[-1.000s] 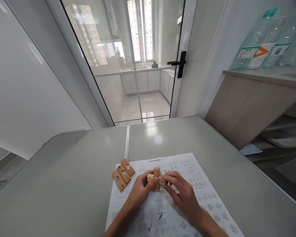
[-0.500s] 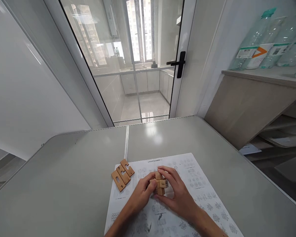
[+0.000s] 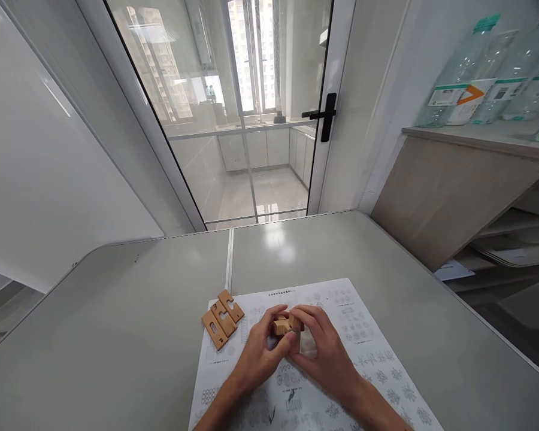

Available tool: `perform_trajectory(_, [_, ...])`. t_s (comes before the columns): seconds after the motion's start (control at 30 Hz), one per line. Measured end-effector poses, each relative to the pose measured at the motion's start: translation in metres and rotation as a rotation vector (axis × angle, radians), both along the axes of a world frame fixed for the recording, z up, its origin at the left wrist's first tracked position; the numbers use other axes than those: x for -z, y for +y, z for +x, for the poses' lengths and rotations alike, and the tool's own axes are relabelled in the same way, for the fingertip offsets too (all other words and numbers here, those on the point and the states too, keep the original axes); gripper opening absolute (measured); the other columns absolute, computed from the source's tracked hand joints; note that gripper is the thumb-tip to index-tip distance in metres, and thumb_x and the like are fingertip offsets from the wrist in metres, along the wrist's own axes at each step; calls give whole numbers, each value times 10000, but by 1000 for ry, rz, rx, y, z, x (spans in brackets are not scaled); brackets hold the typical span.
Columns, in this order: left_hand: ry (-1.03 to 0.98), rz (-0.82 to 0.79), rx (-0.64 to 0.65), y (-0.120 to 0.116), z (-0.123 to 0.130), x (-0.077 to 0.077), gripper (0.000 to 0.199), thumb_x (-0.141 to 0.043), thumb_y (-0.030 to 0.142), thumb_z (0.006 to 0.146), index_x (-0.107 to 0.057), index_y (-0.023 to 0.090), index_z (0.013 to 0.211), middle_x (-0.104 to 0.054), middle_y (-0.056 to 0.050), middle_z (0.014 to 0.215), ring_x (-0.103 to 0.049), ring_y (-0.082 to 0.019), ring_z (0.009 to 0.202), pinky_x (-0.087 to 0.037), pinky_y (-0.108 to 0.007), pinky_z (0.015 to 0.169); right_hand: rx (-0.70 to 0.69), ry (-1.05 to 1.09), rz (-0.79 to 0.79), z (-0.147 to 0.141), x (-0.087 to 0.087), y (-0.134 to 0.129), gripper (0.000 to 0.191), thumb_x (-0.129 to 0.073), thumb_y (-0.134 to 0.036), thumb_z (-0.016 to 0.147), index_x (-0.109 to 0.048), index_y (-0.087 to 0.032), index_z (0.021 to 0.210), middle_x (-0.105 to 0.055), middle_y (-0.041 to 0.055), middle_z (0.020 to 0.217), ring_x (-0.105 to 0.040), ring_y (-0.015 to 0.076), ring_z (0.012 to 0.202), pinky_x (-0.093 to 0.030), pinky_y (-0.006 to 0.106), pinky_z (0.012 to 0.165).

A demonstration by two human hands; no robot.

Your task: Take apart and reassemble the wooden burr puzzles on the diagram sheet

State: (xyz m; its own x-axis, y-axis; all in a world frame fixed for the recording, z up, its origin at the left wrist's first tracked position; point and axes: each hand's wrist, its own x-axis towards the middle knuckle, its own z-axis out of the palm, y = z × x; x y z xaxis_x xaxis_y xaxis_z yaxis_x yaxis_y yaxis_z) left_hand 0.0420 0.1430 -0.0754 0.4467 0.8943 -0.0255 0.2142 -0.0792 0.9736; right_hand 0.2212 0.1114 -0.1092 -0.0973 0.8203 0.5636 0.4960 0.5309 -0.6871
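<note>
Between both hands is a small wooden interlocking puzzle (image 3: 284, 326) of crossed blocks, held over a printed sheet (image 3: 368, 335). My left hand (image 3: 263, 353) grips its left side, thumb in front and fingers behind. My right hand (image 3: 326, 350) is closed round the right side, with fingertips on top and the thumb low. The fingers cover part of the puzzle. Left of the hands, three flat wooden pieces with cut-outs (image 3: 223, 319) lie in a slanted row on the sheet's upper left corner. Numbers are marked on them.
The sheet lies on a grey table (image 3: 130, 323) with a pale seam strip (image 3: 229, 257). Beyond the far edge stands a glass door with a black handle (image 3: 327, 117). On the right, several plastic bottles (image 3: 458, 78) stand on a wooden shelf unit (image 3: 449, 191).
The puzzle has been turned in my hands, so a different side faces up. My left fingers have shifted up round its back. The flat pieces stay where they were.
</note>
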Motion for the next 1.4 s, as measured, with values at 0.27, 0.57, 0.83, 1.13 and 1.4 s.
perform_trajectory(0.27, [-174,-135,-155,6,0,9,543,-605,551,977,-549,196,1383,-694,-79,1062,-659,-227,908,-517,-384,888,95,75,3,4,0,0,605,-770,-352,920,-456,-288,1434,-592,122,1297,-607,321,1201,-573,515,1001])
perform_trajectory(0.57, [-584,-359,-307,20,2,11,660,-608,724,892,-651,131,1178,-668,-41,777,-565,-165,592,-451,-331,654,116,-45,-271,3,6,4,551,-722,-398,950,-478,-320,1439,-590,97,1318,-564,331,1239,-548,532,1038])
perform_trajectory(0.83, [-603,-406,-322,16,2,3,582,-650,714,851,-656,158,1025,-583,22,643,-432,-111,509,-362,-279,579,115,-196,-257,3,14,3,654,-802,-309,862,-533,-327,1458,-590,102,1270,-546,358,1216,-532,585,1039])
perform_trajectory(1.13, [-468,-323,-248,13,0,13,538,-529,705,923,-579,201,1105,-500,47,728,-403,-107,562,-341,-273,595,49,-99,-128,3,6,2,610,-765,-308,903,-521,-330,1462,-572,113,1323,-560,350,1237,-561,569,1016])
perform_trajectory(1.4, [-259,-247,-153,3,2,5,507,-463,657,970,-483,211,1211,-457,54,751,-383,-129,621,-345,-269,611,-70,-41,-89,3,-4,1,168,-617,-235,1006,-624,-281,1167,-626,94,1173,-606,298,1122,-571,507,930])
